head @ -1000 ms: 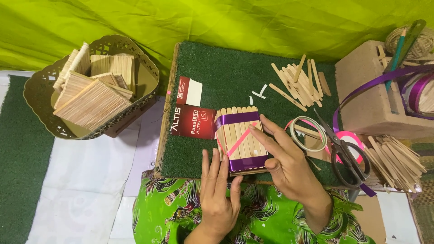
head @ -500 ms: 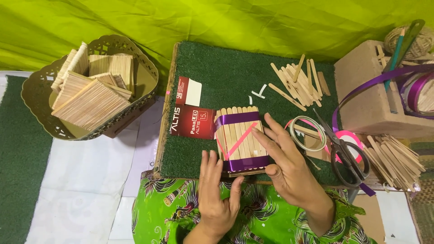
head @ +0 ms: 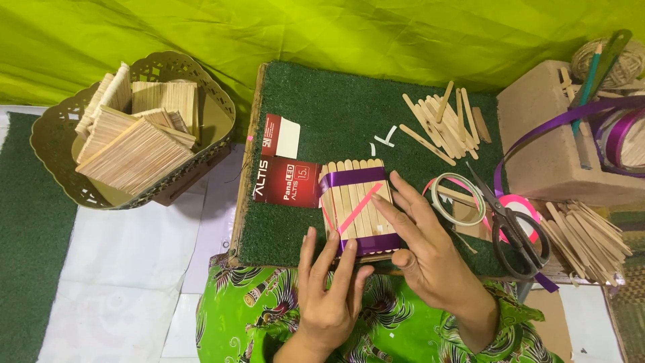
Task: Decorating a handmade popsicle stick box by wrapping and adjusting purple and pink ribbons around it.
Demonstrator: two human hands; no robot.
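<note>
Stick panel (head: 356, 205) of side-by-side wooden sticks, banded with purple ribbon and crossed by a pink strip, lies on the green turf mat (head: 322, 114). Left hand (head: 329, 296): fingers (head: 334, 252) extended flat, tips touching the panel's near edge, gripping nothing. Right hand (head: 423, 249): fingers spread, resting on the panel's right side. Scissors (head: 514, 232) and tape roll (head: 458, 199) lie beyond the right fingers.

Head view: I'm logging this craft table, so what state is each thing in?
Stick panel: flat on the green mat, purple ribbon bands wrapped across, pink strip diagonal.
Left hand: fingertips on the panel's near edge.
Right hand: flat on the panel.
Scissors: lying slightly open.
Tape roll: lying flat.
Basket: filled with stick panels.
</note>
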